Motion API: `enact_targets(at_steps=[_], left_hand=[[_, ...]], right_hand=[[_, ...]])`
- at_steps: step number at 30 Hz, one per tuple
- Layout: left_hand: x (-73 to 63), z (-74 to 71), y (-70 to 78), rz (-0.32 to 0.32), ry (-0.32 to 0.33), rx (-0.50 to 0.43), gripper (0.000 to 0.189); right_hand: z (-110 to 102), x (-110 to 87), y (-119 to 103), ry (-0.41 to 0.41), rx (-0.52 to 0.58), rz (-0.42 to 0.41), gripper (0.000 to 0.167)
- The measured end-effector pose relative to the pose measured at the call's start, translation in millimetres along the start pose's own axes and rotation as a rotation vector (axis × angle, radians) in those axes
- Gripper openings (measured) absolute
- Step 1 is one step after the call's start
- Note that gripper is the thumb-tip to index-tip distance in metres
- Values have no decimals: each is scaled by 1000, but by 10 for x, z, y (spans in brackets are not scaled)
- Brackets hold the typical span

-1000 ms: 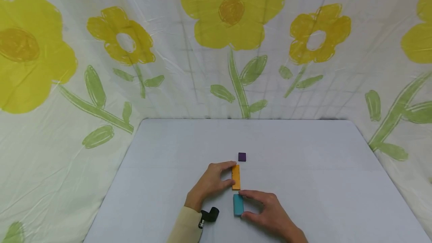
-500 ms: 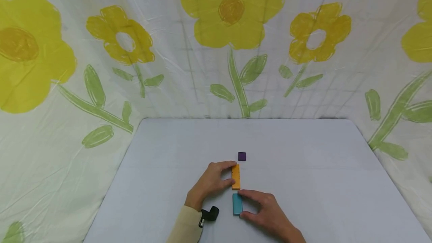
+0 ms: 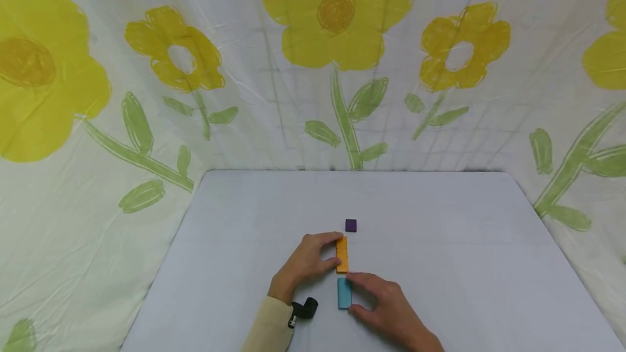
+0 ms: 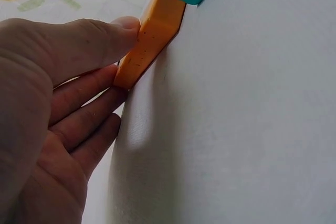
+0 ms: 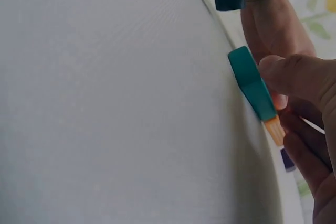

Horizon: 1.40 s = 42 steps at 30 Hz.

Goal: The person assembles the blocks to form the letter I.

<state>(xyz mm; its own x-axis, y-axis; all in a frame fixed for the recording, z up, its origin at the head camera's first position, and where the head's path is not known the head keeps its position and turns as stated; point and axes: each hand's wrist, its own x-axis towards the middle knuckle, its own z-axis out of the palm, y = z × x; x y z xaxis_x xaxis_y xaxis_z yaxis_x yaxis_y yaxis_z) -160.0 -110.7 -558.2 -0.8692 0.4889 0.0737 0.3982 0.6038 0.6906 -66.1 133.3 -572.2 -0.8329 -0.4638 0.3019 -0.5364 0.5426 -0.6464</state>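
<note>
Left hand (image 3: 305, 258), half open, pinches orange block (image 3: 342, 255); right hand (image 3: 391, 307), likewise, pinches teal block (image 3: 344, 293) just nearer, likely to steady both; purple cube (image 3: 350, 225) sits farther.

The left hand (image 3: 305, 258) extends from a cream-sleeved forearm (image 3: 268, 327) toward 7 o'clock, its left thumb (image 3: 330, 265) and left index finger (image 3: 329, 238) curved into a C opening toward 3 o'clock. The right hand (image 3: 393, 308), at the left's 4 o'clock, has its right thumb (image 3: 364, 316) and right index finger (image 3: 369, 282) arched apart, opening toward 9 o'clock.
</note>
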Motion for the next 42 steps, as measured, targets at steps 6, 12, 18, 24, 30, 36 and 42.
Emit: enact_targets(at_steps=[6,12,18,24,30,36,42], left_hand=[[5,-5,8,-1,-6,-2,57],[8,-12,13,5,-2,-6,57],[4,-13,12,3,-6,-2,57],[-3,-11,14,-6,-6,-18,57],[-9,-4,8,2,1,-18,57],[-17,5,-8,3,-4,-11,58],[-21,3,-10,7,-5,-2,58]], right_hand=[[-14,-39,-88,-57,-25,32,52],[30,-40,-129,-78,-66,94,52],[26,-19,-154,-109,-66,139,52],[18,16,-173,-118,-70,146,51],[42,25,-165,-48,-74,88,51],[61,35,-154,-42,-69,106,51],[63,36,-148,-53,-53,132,51]])
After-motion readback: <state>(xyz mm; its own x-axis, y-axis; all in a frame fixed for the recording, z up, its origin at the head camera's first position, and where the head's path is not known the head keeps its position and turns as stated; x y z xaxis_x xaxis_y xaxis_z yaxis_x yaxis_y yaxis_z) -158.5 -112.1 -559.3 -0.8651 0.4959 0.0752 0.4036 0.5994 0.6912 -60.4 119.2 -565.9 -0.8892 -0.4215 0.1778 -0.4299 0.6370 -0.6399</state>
